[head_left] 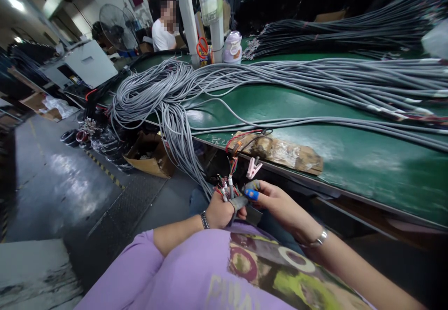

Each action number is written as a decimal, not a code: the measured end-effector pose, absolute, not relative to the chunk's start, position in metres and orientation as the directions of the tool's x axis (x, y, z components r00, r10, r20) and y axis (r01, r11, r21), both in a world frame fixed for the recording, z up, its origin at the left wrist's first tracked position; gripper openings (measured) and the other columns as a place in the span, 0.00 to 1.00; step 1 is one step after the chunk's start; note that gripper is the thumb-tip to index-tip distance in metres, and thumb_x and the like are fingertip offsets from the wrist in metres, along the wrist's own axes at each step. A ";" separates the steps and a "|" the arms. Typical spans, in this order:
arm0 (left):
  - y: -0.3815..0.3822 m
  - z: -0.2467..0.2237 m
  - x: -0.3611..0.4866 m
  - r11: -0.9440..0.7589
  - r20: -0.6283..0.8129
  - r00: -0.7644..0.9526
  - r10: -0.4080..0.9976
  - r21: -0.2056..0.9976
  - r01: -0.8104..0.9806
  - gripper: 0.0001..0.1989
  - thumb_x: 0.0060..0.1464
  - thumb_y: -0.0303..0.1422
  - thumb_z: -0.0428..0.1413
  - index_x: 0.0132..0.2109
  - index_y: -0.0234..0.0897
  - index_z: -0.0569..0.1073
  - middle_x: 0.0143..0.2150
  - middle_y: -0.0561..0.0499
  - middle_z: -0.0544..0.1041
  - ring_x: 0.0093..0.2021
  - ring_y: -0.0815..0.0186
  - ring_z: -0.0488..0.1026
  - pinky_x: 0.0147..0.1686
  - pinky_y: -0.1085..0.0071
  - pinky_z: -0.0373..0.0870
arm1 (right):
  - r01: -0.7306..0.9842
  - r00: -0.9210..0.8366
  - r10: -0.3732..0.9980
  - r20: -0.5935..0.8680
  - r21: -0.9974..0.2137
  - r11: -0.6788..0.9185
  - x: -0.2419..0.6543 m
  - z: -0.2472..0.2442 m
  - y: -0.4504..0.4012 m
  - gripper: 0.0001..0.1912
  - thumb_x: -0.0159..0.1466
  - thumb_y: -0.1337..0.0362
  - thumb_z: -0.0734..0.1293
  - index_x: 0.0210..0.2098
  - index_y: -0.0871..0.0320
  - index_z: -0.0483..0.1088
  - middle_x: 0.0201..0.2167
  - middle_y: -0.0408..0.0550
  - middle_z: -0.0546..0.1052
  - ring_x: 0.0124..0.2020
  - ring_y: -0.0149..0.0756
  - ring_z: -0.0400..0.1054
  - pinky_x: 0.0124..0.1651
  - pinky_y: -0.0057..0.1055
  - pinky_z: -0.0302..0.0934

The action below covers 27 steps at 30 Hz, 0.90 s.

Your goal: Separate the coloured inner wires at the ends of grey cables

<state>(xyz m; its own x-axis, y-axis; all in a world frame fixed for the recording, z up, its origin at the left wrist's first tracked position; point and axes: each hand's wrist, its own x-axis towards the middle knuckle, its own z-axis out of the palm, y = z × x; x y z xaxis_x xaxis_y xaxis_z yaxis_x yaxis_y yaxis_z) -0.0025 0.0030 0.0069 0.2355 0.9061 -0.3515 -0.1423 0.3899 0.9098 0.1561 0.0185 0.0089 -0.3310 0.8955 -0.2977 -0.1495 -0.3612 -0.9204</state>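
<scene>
In our left hand (220, 211), curled close to our lap, we grip the ends of the round grey plastic-sheathed cables (182, 137). Our right hand (269, 195) brings thumb and forefinger together beside it; we cannot tell whether they pinch anything. The cables hang over the edge of the long green counter (364, 174), so their weight could, we judge, drag the ends from a loose grip. The thin multicoloured wires (234, 164) could tangle or bend if crowded, or snag on the pink plastic clip (254, 167) close by. The hanging bundle's long axis slants from the counter down and rightward to our left hand; there one cable end stands nearly upright, its wires pointing up toward the counter.
</scene>
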 end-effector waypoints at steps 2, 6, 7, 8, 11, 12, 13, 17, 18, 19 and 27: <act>0.003 0.007 -0.003 0.391 -0.351 0.240 0.905 0.909 -0.144 0.23 0.35 0.48 0.66 0.23 0.32 0.68 0.16 0.53 0.71 0.16 0.71 0.67 0.20 0.73 0.68 | -0.124 -0.324 0.905 -0.276 -0.936 -0.329 0.153 0.011 0.018 0.17 0.47 0.53 0.76 0.25 0.58 0.70 0.21 0.40 0.70 0.23 0.28 0.57 0.27 0.27 0.51; 0.003 0.000 -0.004 0.384 -0.346 0.211 0.914 0.906 -0.178 0.23 0.38 0.49 0.65 0.24 0.32 0.68 0.17 0.53 0.71 0.16 0.71 0.67 0.20 0.73 0.67 | -0.157 -0.277 0.915 -0.293 -0.926 -0.343 0.148 0.008 0.018 0.16 0.47 0.53 0.74 0.23 0.58 0.69 0.19 0.39 0.67 0.21 0.27 0.54 0.26 0.28 0.49; 0.003 -0.003 -0.004 0.379 -0.344 0.196 0.919 0.905 -0.191 0.23 0.39 0.49 0.64 0.24 0.32 0.69 0.17 0.53 0.71 0.16 0.71 0.67 0.20 0.73 0.67 | -0.171 -0.257 0.918 -0.303 -0.920 -0.352 0.147 0.007 0.018 0.16 0.48 0.54 0.74 0.23 0.58 0.68 0.18 0.39 0.66 0.21 0.27 0.54 0.26 0.28 0.49; 0.003 -0.006 -0.004 0.377 -0.344 0.179 0.922 0.903 -0.205 0.23 0.40 0.49 0.64 0.24 0.32 0.69 0.17 0.53 0.71 0.16 0.71 0.66 0.19 0.73 0.67 | -0.188 -0.233 0.920 -0.316 -0.913 -0.361 0.145 0.006 0.018 0.15 0.48 0.54 0.74 0.23 0.57 0.68 0.18 0.38 0.66 0.21 0.27 0.54 0.25 0.28 0.49; 0.004 -0.008 -0.004 0.381 -0.359 0.129 0.924 0.892 -0.243 0.22 0.38 0.49 0.64 0.25 0.32 0.69 0.17 0.54 0.70 0.15 0.72 0.66 0.18 0.73 0.66 | -0.271 -0.160 0.921 -0.356 -0.881 -0.387 0.144 0.003 0.019 0.14 0.46 0.56 0.74 0.22 0.56 0.67 0.17 0.38 0.64 0.20 0.27 0.54 0.26 0.27 0.51; 0.005 -0.007 -0.004 0.383 -0.367 0.112 0.924 0.888 -0.254 0.22 0.37 0.48 0.65 0.25 0.33 0.69 0.16 0.54 0.70 0.15 0.72 0.65 0.17 0.74 0.65 | -0.306 -0.146 0.922 -0.359 -0.870 -0.387 0.144 0.002 0.020 0.14 0.47 0.57 0.74 0.22 0.56 0.66 0.17 0.37 0.63 0.21 0.27 0.55 0.26 0.27 0.53; 0.006 -0.006 -0.004 0.386 -0.374 0.097 0.922 0.883 -0.265 0.22 0.36 0.48 0.65 0.25 0.33 0.69 0.16 0.55 0.69 0.14 0.72 0.65 0.17 0.74 0.65 | -0.340 -0.141 0.924 -0.356 -0.859 -0.383 0.146 0.001 0.022 0.14 0.47 0.57 0.74 0.21 0.56 0.65 0.17 0.37 0.63 0.21 0.28 0.56 0.27 0.28 0.55; 0.009 0.007 -0.001 0.368 -0.367 0.068 0.928 0.868 -0.333 0.21 0.34 0.46 0.66 0.26 0.34 0.68 0.15 0.56 0.69 0.14 0.73 0.64 0.17 0.74 0.65 | -0.435 -0.158 0.913 -0.377 -0.803 -0.407 0.155 -0.005 0.030 0.15 0.51 0.51 0.72 0.26 0.55 0.69 0.24 0.44 0.71 0.24 0.32 0.63 0.30 0.31 0.62; 0.010 0.011 0.000 0.360 -0.359 0.070 0.931 0.864 -0.351 0.21 0.34 0.45 0.66 0.26 0.34 0.68 0.15 0.56 0.69 0.14 0.73 0.64 0.17 0.74 0.65 | -0.441 -0.174 0.904 -0.391 -0.789 -0.427 0.157 -0.006 0.034 0.17 0.51 0.48 0.71 0.28 0.55 0.71 0.27 0.46 0.73 0.25 0.33 0.65 0.32 0.32 0.63; 0.012 0.013 0.001 0.356 -0.354 0.076 0.932 0.861 -0.364 0.21 0.34 0.45 0.66 0.26 0.34 0.68 0.15 0.56 0.69 0.14 0.73 0.64 0.17 0.74 0.65 | -0.439 -0.200 0.898 -0.391 -0.784 -0.439 0.158 -0.007 0.037 0.19 0.52 0.45 0.70 0.30 0.56 0.72 0.29 0.47 0.74 0.26 0.34 0.66 0.33 0.33 0.63; 0.020 0.019 0.010 0.375 -0.377 0.069 0.924 0.852 -0.366 0.20 0.34 0.44 0.66 0.24 0.34 0.67 0.14 0.55 0.68 0.13 0.73 0.63 0.15 0.75 0.63 | -0.120 0.006 0.995 -0.099 -0.988 -0.098 0.152 -0.001 0.053 0.27 0.55 0.37 0.63 0.23 0.54 0.70 0.21 0.45 0.70 0.25 0.36 0.62 0.32 0.33 0.59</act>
<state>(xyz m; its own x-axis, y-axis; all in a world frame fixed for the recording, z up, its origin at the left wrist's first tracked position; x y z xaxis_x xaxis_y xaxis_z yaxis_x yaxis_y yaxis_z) 0.0103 0.0196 0.0192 0.0694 0.9236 -0.3770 -0.3656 0.3752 0.8518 0.1519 0.0530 -0.0007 0.0064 0.9950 -0.0992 -0.1199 -0.0977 -0.9880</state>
